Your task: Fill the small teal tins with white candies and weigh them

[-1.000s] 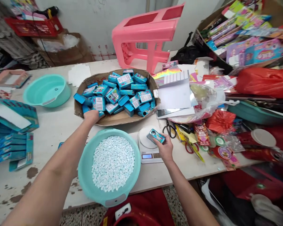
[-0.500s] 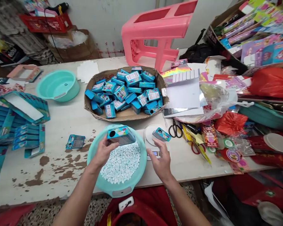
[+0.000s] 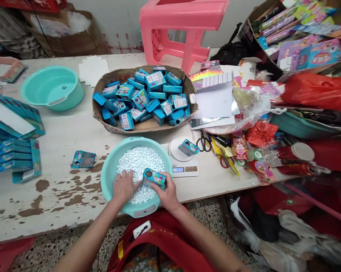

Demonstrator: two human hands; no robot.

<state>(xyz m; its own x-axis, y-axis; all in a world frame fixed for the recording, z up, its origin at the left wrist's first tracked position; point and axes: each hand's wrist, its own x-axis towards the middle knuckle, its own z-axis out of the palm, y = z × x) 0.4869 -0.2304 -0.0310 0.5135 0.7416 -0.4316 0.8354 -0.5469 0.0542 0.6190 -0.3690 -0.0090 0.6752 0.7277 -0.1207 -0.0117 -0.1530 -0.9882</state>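
My right hand [image 3: 168, 192] is closed on a small blue candy box [image 3: 154, 178], held tilted over the turquoise basin [image 3: 108, 177], its top with a dark round hole facing up. My left hand [image 3: 125, 186] rests on the small white candies [image 3: 142, 158] in the basin, fingers apart, fingertips among the candies and thumb reaching toward the box. To the right of the basin, another blue box [image 3: 189, 147] sits on the round plate of a white kitchen scale [image 3: 191, 169] with a lit display.
Behind the basin stands a cardboard tray [image 3: 113, 127] piled with blue boxes. A flattened-looking box [image 3: 84, 159] lies left, near stacked blue cartons [image 3: 16, 153] and another turquoise basin [image 3: 53, 100]. Black scissors [image 3: 203, 142], papers [image 3: 216, 102] and a pink stool [image 3: 184, 19] are around.
The blue box has passed from my left hand to my right. My left hand has gone down into the candies; my right has moved left from beside the scale. The view has shifted.
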